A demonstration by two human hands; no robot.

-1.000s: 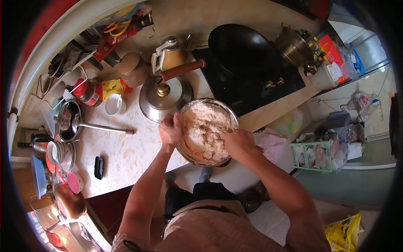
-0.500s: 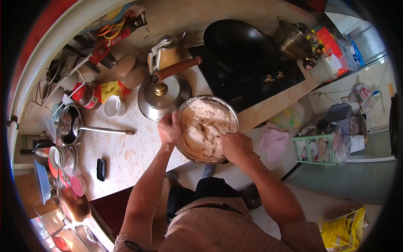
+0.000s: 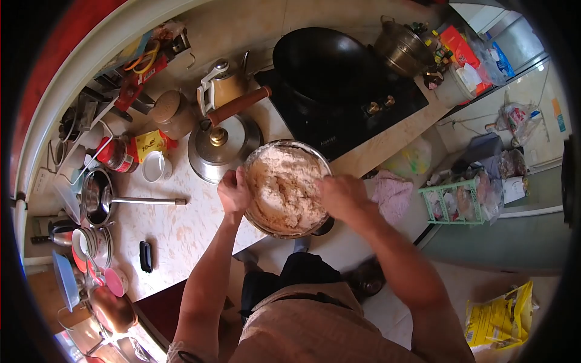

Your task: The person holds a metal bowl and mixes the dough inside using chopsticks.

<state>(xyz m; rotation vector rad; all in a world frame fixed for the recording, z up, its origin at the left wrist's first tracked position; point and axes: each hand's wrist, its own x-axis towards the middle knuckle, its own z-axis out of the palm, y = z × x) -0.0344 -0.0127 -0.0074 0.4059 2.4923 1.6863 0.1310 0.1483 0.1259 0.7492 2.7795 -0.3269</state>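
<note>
A round metal pot sits in front of me at the counter's edge, a dark handle showing at its lower right. Inside it is a pale, crumbly flour mixture, clumped in places. My left hand grips the pot's left rim, thumb toward the inside. Over the right rim, my right hand is closed and slightly blurred; whatever it holds is hidden by the fingers. Just behind the pot on the counter lies a pan lid with a brass-coloured knob.
A black wok stands on the dark stove, beside a metal pot. Leftward are a kettle, a white cup, a long-handled saucepan and stacked bowls. A green basket stands at right.
The camera view has shifted a little, so most things appear further left. My right hand has moved up and outward along the pot's right side; my left hand keeps its grip.
</note>
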